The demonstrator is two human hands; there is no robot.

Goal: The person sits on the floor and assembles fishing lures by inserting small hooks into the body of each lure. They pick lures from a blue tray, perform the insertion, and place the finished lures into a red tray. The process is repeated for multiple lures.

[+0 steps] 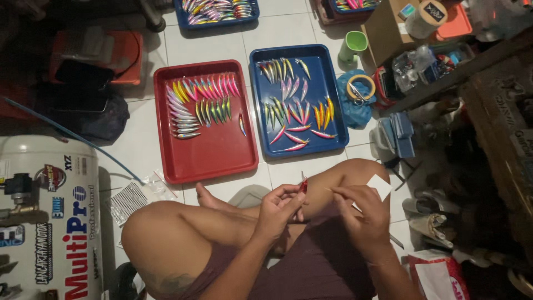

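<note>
I sit cross-legged on a white tiled floor. My left hand (pixel 280 210) pinches a small red fishing lure (pixel 303 185), held upright above my knee. My right hand (pixel 362 214) holds a thin pointed tool (pixel 332 190) whose tip points toward the lure, and a white slip of paper (pixel 378 185) shows behind its fingers. In front of me lies a red tray (pixel 214 161) with rows of colourful lures, and beside it a blue tray (pixel 311 149) with more lures in loose groups.
A white compressor tank (pixel 47 222) stands at left with a blue hose. A mesh sheet (pixel 129 201) lies near my knee. A green cup (pixel 353 45), tape roll (pixel 360 88), boxes and clutter fill the right side. More blue trays (pixel 217 14) sit at the top.
</note>
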